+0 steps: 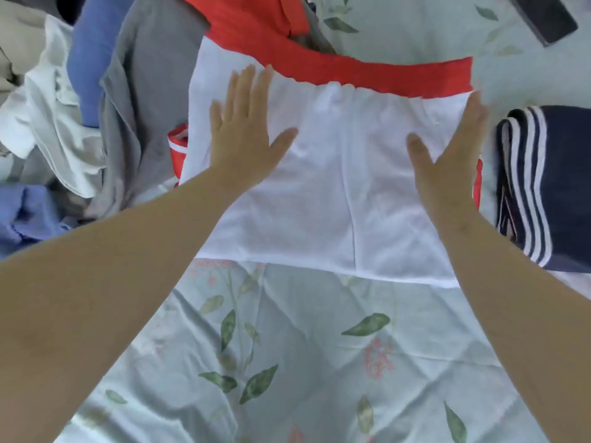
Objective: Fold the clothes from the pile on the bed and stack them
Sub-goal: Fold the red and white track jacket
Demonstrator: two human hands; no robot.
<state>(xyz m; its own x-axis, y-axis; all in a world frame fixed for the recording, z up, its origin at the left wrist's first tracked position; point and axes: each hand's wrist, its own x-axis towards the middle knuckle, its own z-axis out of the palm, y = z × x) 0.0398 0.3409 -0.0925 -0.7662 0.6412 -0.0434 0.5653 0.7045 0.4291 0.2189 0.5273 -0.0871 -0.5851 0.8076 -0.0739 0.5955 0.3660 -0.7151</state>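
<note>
A white and red garment (339, 193) lies spread flat on the bed, its white part toward me and a red band (377, 76) along its far edge. My left hand (243, 132) rests flat on its left side, fingers apart. On the garment's right edge my right hand (447, 151) presses down, palm flat and fingers together. Neither hand grips the cloth. A pile of unfolded clothes (96, 100) in grey, blue, white and beige sits at the left. A folded navy garment with white stripes (543, 187) lies at the right.
The bed is covered by a pale green sheet with leaf and flower print (303, 362), bare in front of me. A dark phone (547, 17) lies at the far right corner. More red cloth (256, 17) is bunched behind the garment.
</note>
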